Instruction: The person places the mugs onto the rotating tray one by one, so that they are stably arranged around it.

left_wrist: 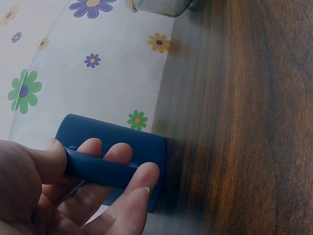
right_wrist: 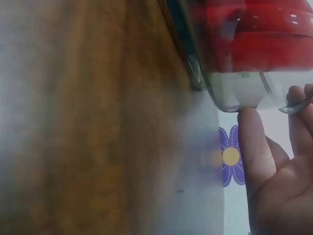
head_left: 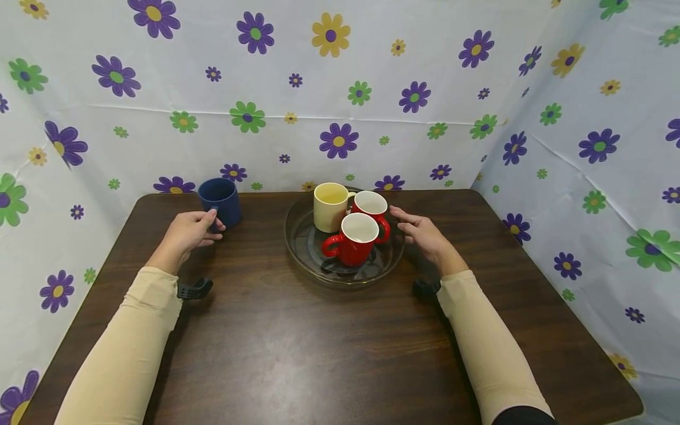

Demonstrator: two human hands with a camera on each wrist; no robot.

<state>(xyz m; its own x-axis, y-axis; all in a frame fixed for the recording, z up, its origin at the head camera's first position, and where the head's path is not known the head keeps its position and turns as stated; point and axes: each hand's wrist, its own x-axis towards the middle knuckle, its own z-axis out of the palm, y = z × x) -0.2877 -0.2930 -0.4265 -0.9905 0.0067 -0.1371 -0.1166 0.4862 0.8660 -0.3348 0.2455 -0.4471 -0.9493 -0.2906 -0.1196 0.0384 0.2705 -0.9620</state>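
Note:
A dark blue mug point(head_left: 227, 206) stands at the table's back left. My left hand point(head_left: 187, 235) holds its handle, with the thumb on the handle's top end and fingers curled through it in the left wrist view. Right of the middle is a round clear glass dish point(head_left: 298, 258). Inside it sit a pale yellow mug point(head_left: 325, 213), a front red mug point(head_left: 355, 250) and a second red mug point(head_left: 366, 208) behind. My right hand point(head_left: 425, 237) is at the dish's right side, fingers extended; one fingertip point(right_wrist: 248, 117) meets the glass in the right wrist view.
The dark wooden table point(head_left: 297, 342) backs onto a white flower-print cloth point(head_left: 297, 53), which also hangs along the left and right sides. Dark wrist straps, one on the left sleeve point(head_left: 195, 289), sit on both forearms.

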